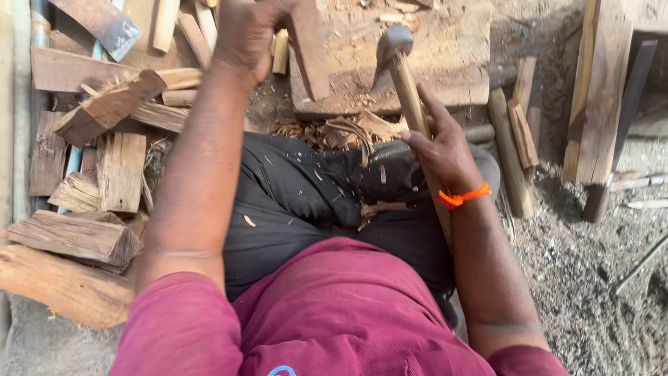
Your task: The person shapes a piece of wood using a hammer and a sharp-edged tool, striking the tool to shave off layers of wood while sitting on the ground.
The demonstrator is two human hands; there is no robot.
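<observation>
- Head view: the right hand [440, 150] is clamped round the wooden handle of a hammer [402, 76], gripping it low down. The metal head is raised just above the chopping block [445, 63].
- The left hand [245, 31] is closed on a flat wooden piece [309, 49], holding it on edge against the block. The two hands are apart, with the wooden piece between them.
- An orange thread [463, 197] circles the right wrist.
- The block lies on the ground ahead of the person's crossed legs in black trousers [292, 202]; shavings [334, 131] lie at its near edge.
- A pile of split wood [90, 174] sits to the left, touching the left forearm's side of the scene.
- Short sticks [515, 139] lie right of the block; a plank [598, 90] lies further right on gritty ground.
</observation>
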